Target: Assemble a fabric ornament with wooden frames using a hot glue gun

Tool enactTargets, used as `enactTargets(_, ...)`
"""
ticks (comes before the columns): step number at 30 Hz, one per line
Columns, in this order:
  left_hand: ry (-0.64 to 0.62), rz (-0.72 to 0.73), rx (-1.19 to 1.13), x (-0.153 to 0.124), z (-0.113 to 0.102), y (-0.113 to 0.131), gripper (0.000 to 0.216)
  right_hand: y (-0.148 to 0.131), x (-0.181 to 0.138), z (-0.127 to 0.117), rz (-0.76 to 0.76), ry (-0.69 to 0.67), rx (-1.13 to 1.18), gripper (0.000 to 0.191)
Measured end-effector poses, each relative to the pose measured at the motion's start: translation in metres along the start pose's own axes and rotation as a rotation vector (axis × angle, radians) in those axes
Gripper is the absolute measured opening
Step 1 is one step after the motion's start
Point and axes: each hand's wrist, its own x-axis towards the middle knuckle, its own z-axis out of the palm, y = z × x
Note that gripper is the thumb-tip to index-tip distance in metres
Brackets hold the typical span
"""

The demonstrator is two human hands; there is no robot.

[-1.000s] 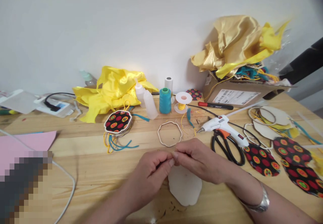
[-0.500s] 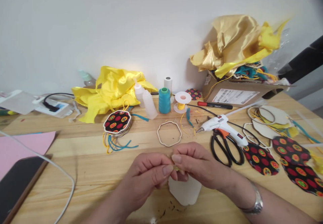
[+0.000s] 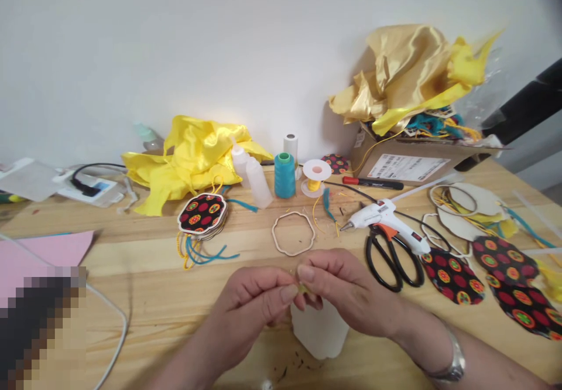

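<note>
My left hand (image 3: pixel 263 299) and my right hand (image 3: pixel 338 287) meet at the front of the table, thumbs and fingertips pinched together. Between them shows a small yellowish piece (image 3: pixel 303 288), mostly covered by the fingers, so its kind cannot be made out. Beneath my right hand lies a pale scalloped board (image 3: pixel 322 331), partly hidden. Just beyond the fingertips is a thin wooden scalloped frame (image 3: pixel 276 240). Black-handled scissors (image 3: pixel 397 267) and a white glue gun (image 3: pixel 373 217) rest to the right of my right hand.
Patterned fabric pieces (image 3: pixel 454 279) lie at right, before a cardboard box (image 3: pixel 390 164) heaped with satin. Along the back stand a teal thread spool (image 3: pixel 285 179), a yellow cord spool (image 3: pixel 317 170) and squeeze bottles (image 3: pixel 259 185). A stacked patterned ornament (image 3: pixel 202 214) and white cable (image 3: pixel 118 308) are at left.
Both hands stay pinched together in nearly the same place, with slight finger movement. The view has shifted a little, and the dark object at lower left is now pixelated.
</note>
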Motion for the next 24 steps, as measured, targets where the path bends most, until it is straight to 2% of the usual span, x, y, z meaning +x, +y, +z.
enactTargets(2, 0.081, 0.034, 0.076, 0.002, 0.001, 0.001, 0.019, 0.002, 0.003, -0.003, -0.02, 0.088, -0.092, 0.042)
enactTargets(5, 0.187, 0.097, 0.238, 0.004, 0.001, 0.002, 0.02, 0.005, 0.01, -0.007, -0.01, 0.204, -0.062, 0.046)
enactTargets(9, 0.293, 0.188, 0.448, 0.005, 0.003, 0.003, 0.021, 0.006, 0.013, -0.006, 0.037, 0.264, 0.038, 0.031)
enactTargets(12, 0.318, 0.252, 0.577, 0.006, 0.005, 0.004, 0.02, 0.006, 0.011, -0.002, 0.024, 0.312, -0.011, 0.024)
enactTargets(17, 0.348, 0.28, 0.675, 0.008, 0.005, 0.002, 0.021, 0.006, 0.01, -0.001, -0.07, 0.364, -0.348, 0.014)
enactTargets(20, 0.38, 0.264, 0.689, 0.01, 0.002, -0.001, 0.021, -0.003, 0.01, -0.01, -0.117, 0.397, -0.667, 0.015)
enactTargets(22, 0.399, 0.251, 0.703, 0.011, 0.0, -0.002, 0.021, -0.015, 0.007, -0.021, -0.089, 0.474, -0.923, 0.014)
enactTargets(24, 0.413, 0.24, 0.715, 0.011, -0.001, -0.002, 0.021, -0.029, -0.001, -0.034, 0.043, 0.545, -1.172, 0.014)
